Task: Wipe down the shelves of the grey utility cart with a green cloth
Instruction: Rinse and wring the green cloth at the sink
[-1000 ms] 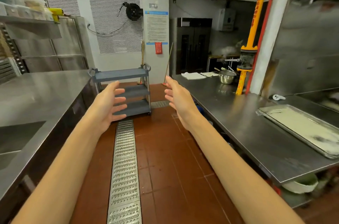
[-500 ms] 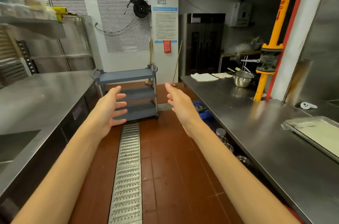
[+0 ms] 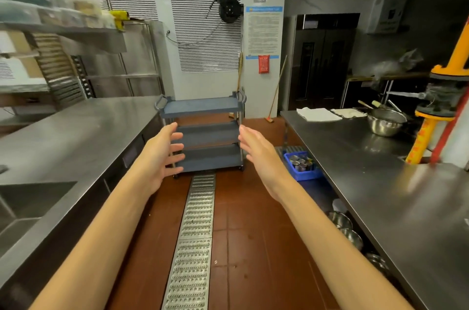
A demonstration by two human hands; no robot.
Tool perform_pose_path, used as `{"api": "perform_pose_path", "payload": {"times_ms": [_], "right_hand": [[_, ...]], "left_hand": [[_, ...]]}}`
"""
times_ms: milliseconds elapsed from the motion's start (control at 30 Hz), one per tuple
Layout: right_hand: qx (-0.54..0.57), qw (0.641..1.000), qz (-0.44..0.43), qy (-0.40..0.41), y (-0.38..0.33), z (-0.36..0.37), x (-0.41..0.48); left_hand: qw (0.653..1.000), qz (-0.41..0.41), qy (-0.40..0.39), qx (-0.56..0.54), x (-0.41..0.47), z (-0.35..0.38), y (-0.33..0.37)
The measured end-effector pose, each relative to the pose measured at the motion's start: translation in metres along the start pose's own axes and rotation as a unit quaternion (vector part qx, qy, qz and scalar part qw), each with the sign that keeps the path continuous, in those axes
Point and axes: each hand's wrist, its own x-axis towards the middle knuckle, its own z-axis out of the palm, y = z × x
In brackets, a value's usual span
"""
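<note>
Left hand (image 3: 162, 155) and right hand (image 3: 256, 155) hovering before the grey utility cart (image 3: 203, 106)
Both are hanging apart, fingers spread, gripping nothing; the cart is standing at the far edge of the floor (image 3: 253, 233), beyond the drain grate (image 3: 195, 221).

Red tile floor (image 3: 253, 246), drain grate (image 3: 195, 233), steel counters (image 3: 380, 183) both sides, louvred wall (image 3: 203, 18).

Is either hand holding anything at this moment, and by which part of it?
Nothing is held. The left hand and the right hand are both open and empty, in the air before the grey cart.
</note>
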Motion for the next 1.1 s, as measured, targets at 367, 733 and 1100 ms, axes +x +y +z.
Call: {"api": "perform_pose_path", "payload": {"times_ms": [367, 733, 1100], "right_hand": [[0.012, 1.0, 0.007, -0.017, 0.038, 0.067, 0.113], [0.07, 0.996, 0.015, -0.051, 0.042, 0.165, 0.209], [0.081, 0.985, -0.019, -0.149, 0.042, 0.248, 0.279]], "left_hand": [[0.999, 0.016, 0.047, 0.013, 0.117, -0.049, -0.016], [0.998, 0.02, 0.067, 0.008, 0.21, -0.112, -0.012], [0.988, 0.003, 0.15, -0.025, 0.273, -0.179, -0.014]]}}
